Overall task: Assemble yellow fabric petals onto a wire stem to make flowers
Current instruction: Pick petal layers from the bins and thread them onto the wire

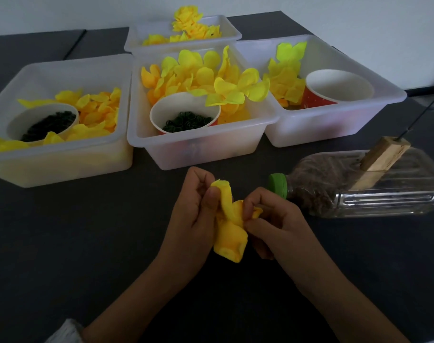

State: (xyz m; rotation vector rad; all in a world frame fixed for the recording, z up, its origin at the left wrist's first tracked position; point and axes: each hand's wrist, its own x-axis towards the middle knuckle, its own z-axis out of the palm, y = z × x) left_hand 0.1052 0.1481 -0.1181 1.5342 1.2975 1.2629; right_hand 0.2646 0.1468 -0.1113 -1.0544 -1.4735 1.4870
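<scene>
A bunch of yellow fabric petals [230,226] hangs between both hands just above the dark table. My left hand [193,216] pinches the bunch's upper fold with thumb and curled fingers. My right hand [270,224] pinches the right edge of the same bunch. No wire stem shows inside the bunch. A thin dark wire [418,118] rises from a wooden block [381,157] resting on a lying plastic bottle [359,186] to the right.
Four translucent bins stand at the back: left bin [50,167], middle bin [198,149], right bin [334,129], far bin [137,35], all holding yellow petals. Paper cups [186,107] with small dark green rings sit in the left and middle bins; an empty red cup [339,89] in the right.
</scene>
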